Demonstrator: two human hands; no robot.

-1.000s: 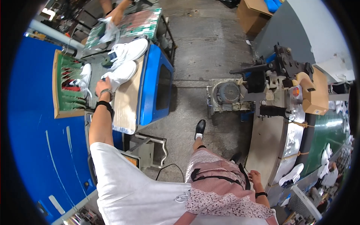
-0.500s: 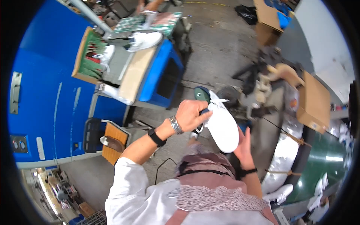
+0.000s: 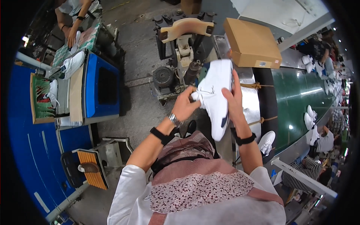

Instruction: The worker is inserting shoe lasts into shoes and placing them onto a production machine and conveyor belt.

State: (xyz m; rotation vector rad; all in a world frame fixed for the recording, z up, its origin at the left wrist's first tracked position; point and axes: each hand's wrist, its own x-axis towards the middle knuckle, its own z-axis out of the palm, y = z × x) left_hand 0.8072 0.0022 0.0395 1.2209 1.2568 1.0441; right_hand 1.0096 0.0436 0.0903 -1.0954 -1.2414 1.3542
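A white sneaker [image 3: 216,101] with laces hangs in front of me at chest height, tipped on its side with a dark patch near one end. My right hand [image 3: 236,103] is closed around its sole side, thumb laid over the upper. My left hand [image 3: 185,104] pinches the shoe by its lace and tongue area; the fingertips are partly hidden there. Behind the shoe, a bit of dark green [image 3: 203,72] shows, mostly covered by it.
A machine with a motor [image 3: 163,76] stands ahead. To its right are a cardboard box [image 3: 253,43] and a green conveyor belt [image 3: 296,101], with another sneaker [image 3: 267,143] near its edge. A blue machine [image 3: 103,84] stands left, with shoes on top. Co-workers are farther off.
My view has turned right. The sneaker has been turned over in my hands, its other end now pointing up. My right hand has gone from an open palm beside it to gripping it.
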